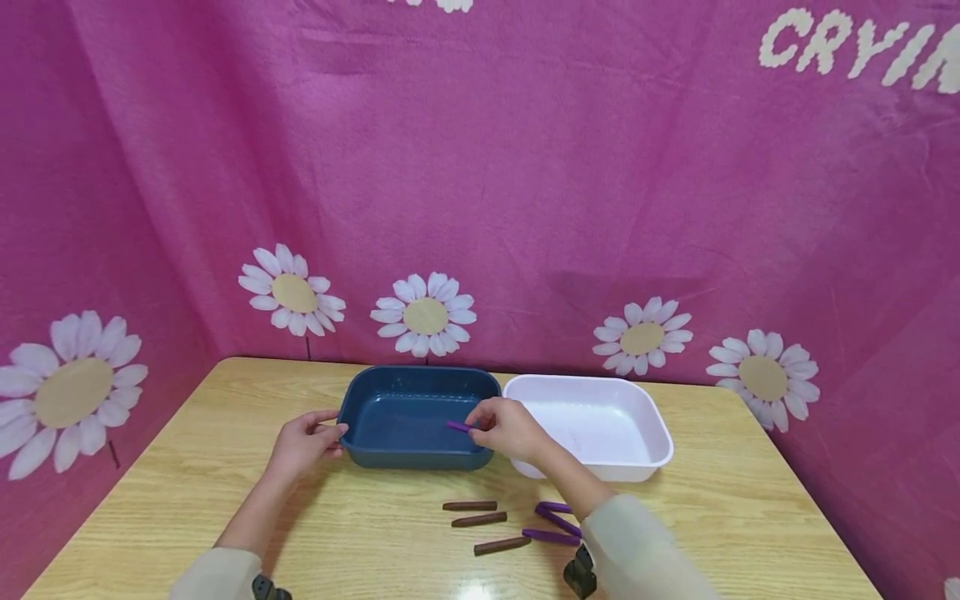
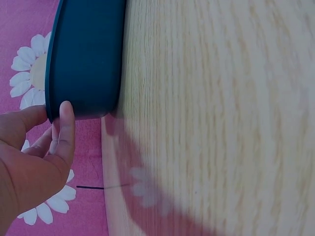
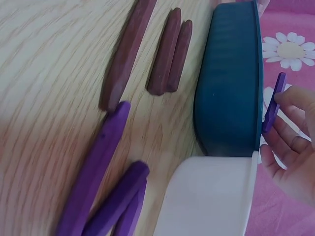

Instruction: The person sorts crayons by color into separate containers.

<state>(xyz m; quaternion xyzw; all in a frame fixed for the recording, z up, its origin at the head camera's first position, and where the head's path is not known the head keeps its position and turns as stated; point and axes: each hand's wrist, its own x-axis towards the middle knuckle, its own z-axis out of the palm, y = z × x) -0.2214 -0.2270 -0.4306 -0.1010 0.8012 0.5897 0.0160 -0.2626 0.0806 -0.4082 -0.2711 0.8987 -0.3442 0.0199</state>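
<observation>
Purple stick (image 1: 457, 427) hangs over the right part of the blue tub (image 1: 416, 460), pinched in the right hand (image 1: 507, 429). A pink curtain (image 1: 517, 183) with white daisies stands behind everything, its foot along the back edge of the table (image 1: 213, 454). Wood runs on to the left of the blue tub, to the right of the white tub (image 1: 626, 472), and in front of both. The two tubs sit side by side near the back edge, their neighbouring ends touching or nearly so; both face upward, open at the top. The right forearm crosses the white tub's front left corner.

At the blue tub's left end, the left hand (image 1: 303, 446) grips the rim, fingers on either side of the wall. The right hand's thumb and fingers press together on the purple stick, which juts left from the fingertips, above rim height.

Nearer the front lie three loose purple sticks (image 1: 551, 537), close together and partly hidden by the right sleeve (image 1: 637, 542). Three brown sticks (image 1: 478, 519) lie to their left; the nearest one's right end meets a purple tip.
</observation>
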